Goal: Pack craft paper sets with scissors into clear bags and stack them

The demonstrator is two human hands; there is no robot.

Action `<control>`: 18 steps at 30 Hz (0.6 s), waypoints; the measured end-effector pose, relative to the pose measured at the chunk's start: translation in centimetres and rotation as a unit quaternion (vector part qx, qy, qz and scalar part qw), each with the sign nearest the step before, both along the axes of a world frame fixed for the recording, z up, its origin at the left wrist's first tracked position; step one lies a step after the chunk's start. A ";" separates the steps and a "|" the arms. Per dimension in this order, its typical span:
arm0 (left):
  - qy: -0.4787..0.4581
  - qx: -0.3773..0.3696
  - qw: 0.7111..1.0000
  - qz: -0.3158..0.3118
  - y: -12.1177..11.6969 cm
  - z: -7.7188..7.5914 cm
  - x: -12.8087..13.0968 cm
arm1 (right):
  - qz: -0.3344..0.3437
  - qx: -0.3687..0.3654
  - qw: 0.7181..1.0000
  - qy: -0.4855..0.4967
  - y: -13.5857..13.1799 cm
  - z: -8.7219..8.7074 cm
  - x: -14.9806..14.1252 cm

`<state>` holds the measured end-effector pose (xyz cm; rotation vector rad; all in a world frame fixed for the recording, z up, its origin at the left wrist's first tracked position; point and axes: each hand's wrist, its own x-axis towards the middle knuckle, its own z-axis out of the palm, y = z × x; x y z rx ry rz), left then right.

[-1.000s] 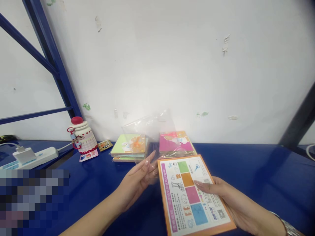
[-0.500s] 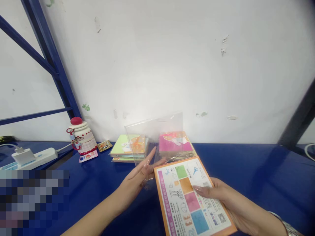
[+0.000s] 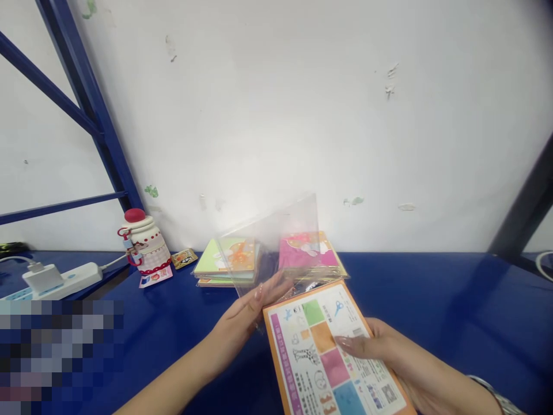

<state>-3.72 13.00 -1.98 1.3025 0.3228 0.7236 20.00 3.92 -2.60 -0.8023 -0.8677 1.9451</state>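
My right hand [image 3: 371, 347] grips the right edge of an orange-bordered booklet [image 3: 319, 337], thumb on top and fingers underneath. Its printed face shows coloured squares, a giraffe drawing, small text and a QR code. A clear plastic sleeve [image 3: 270, 227] stands up behind the booklet's far edge. My left hand [image 3: 254, 302] is closed on the lower part of this sleeve, beside the booklet's far left corner. Some of the left fingers are hidden behind the plastic and the booklet. Whether the booklet's far edge sits inside the sleeve, I cannot tell.
Two stacks of wrapped booklets, one green-topped [image 3: 211, 256] and one pink-topped [image 3: 298, 253], lie on the blue table [image 3: 432, 311] near the wall. To the left stand a cream bottle [image 3: 149, 242], small packets [image 3: 185, 257] and a power strip [image 3: 82, 276].
The booklet has shifted a little left and lower with my right hand. My left fingers have bent over towards the booklet's corner, and the plastic sleeve has moved slightly left.
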 end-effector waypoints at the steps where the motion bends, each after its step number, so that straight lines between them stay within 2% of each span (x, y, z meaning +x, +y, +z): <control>1: 0.006 0.002 1.000 0.003 0.0 -0.2 0.0 | -0.003 0.002 1.000 -0.001 0.0 0.0 0.0; 8: 0.021 -0.010 0.999 0.042 -0.2 -0.3 0.0 | -0.036 -0.002 0.999 0.014 -0.2 0.0 0.0; 13: -0.002 0.012 1.000 0.003 -0.4 -0.5 0.0 | -0.091 -0.014 0.996 0.010 0.0 0.1 0.2; 15: -0.007 -0.005 1.000 -0.010 -0.3 -0.5 0.0 | -0.106 -0.020 0.994 0.007 0.1 0.1 0.3; 18: -0.040 -0.059 0.997 0.013 -0.4 -0.2 0.0 | -0.087 -0.013 0.996 0.007 0.2 0.1 0.4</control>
